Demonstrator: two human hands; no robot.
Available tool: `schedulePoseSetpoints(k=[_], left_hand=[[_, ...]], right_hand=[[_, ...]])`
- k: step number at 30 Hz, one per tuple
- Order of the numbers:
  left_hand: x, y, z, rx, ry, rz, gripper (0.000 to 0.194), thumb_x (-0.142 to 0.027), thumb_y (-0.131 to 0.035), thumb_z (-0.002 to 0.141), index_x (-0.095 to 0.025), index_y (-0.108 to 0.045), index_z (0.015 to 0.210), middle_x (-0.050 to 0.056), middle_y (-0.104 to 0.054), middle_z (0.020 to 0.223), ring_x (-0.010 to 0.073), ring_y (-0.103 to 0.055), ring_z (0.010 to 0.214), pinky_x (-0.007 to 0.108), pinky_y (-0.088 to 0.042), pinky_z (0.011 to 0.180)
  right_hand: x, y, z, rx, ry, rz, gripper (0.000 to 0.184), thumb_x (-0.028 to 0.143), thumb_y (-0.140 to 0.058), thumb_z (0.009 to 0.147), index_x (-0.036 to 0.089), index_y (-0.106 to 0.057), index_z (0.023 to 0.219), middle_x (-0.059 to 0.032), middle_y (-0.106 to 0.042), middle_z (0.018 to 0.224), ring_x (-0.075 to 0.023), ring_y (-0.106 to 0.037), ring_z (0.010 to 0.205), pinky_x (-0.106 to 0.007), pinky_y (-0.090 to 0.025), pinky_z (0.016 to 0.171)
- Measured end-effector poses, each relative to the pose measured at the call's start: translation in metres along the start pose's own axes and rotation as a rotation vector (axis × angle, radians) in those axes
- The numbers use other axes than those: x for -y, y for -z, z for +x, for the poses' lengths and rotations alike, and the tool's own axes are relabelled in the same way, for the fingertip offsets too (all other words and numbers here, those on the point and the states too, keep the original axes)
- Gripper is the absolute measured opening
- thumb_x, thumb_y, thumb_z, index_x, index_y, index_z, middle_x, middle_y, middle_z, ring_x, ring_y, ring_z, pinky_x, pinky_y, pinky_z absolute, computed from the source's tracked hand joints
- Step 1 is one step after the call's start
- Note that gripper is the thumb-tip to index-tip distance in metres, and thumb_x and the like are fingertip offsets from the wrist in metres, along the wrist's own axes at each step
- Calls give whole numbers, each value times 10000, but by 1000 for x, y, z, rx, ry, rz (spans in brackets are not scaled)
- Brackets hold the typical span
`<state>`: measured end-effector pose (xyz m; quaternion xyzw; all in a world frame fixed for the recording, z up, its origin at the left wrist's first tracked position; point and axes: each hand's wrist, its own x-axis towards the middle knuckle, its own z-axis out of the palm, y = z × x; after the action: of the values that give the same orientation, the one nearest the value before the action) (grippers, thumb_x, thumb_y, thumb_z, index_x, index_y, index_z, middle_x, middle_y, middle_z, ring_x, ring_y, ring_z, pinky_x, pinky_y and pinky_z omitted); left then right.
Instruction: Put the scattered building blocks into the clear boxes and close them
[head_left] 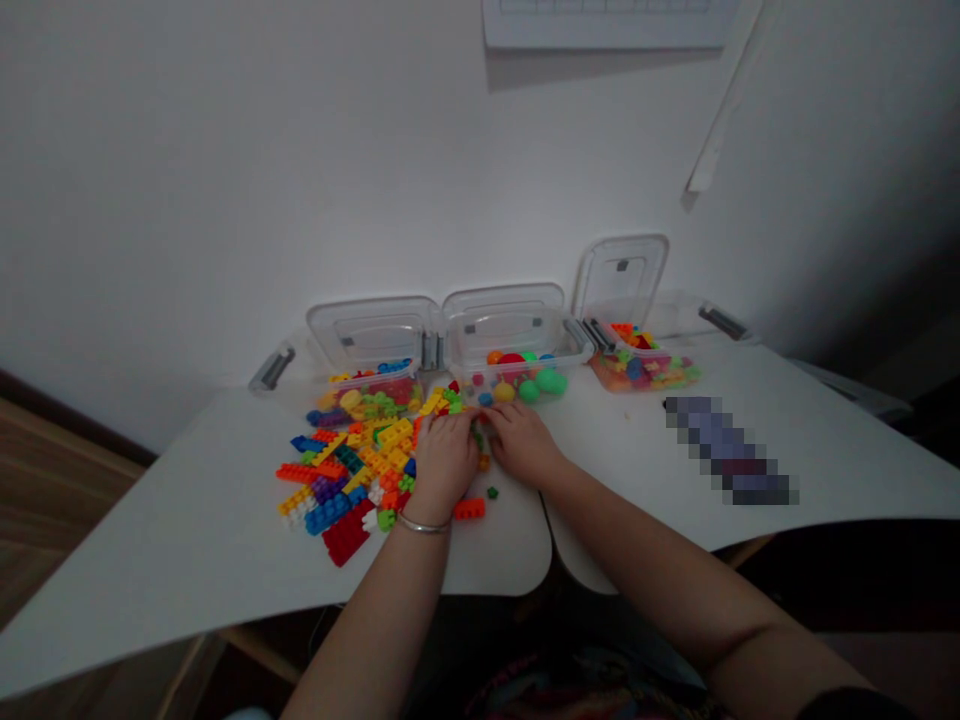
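My left hand (pixel 445 458) and my right hand (pixel 520 442) meet over the right edge of a heap of coloured building bricks (pixel 352 468) on the white table (pixel 187 520). Both hands have curled fingers, pinched together around small bricks near the middle; what sits between the fingers is too small to name. A silver bangle (pixel 424 525) circles my left wrist. A loose orange brick (pixel 469 509) and a small green piece (pixel 492 492) lie just in front of my hands.
Three clear plastic boxes with open lids stand along the wall: the left one (pixel 367 385) with mixed bricks, the middle one (pixel 517 372) with round coloured pieces, the right one (pixel 641 368) with small bricks. A blurred dark object (pixel 727 450) lies at right. The table has a notch (pixel 551 560) at my body.
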<state>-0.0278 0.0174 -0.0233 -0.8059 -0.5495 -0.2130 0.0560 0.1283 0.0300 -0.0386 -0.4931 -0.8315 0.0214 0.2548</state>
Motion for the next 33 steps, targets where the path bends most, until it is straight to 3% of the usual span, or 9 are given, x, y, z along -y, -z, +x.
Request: schedulePoseSetpoints(k=[6, 12, 15, 27, 33], left_hand=[[-1, 1, 0, 3, -12, 5, 311, -179, -450, 858, -199, -664, 1082, 92, -722, 1050, 271, -628, 1010, 471, -350, 1028], [-2, 3, -1, -4, -31, -11, 304, -176, -447, 861, -207, -676, 1060, 69, -727, 1055, 262, -626, 1008, 476, -334, 1047], [-2, 4, -1, -5, -37, -18, 280, -187, -462, 855, -215, -686, 1020, 69, -734, 1022, 261, -630, 988, 480, -345, 1041], [-1, 4, 0, -21, -25, -32, 205, -200, -501, 837, -210, -681, 933, 63, -735, 956, 256, -640, 967, 480, -358, 1030], [0, 4, 0, -29, -23, -23, 247, -203, -484, 848, -197, -673, 1008, 75, -728, 1005, 265, -634, 991, 474, -368, 1009]], right_hand=[[-4, -3, -5, -67, -8, 10, 330, 133, -545, 819, 129, -649, 1132, -159, -650, 1149, -285, -533, 1101, -448, -441, 991], [-4, -7, -3, -97, 34, 63, 386, 151, -560, 831, 130, -604, 1214, -129, -643, 1226, -257, -541, 1133, -424, -417, 1034], [-2, -9, -1, -90, 60, 65, 326, 179, -556, 860, 157, -627, 1177, -116, -651, 1217, -249, -552, 1115, -417, -427, 1013], [0, -5, -3, -72, -39, 11, 76, 189, -607, 814, 185, -632, 885, -86, -669, 933, -245, -563, 948, -386, -446, 886], [-4, 2, -3, -202, -67, 208, 171, 150, -565, 797, 196, -612, 955, -73, -679, 939, -230, -595, 926, -386, -472, 880]])
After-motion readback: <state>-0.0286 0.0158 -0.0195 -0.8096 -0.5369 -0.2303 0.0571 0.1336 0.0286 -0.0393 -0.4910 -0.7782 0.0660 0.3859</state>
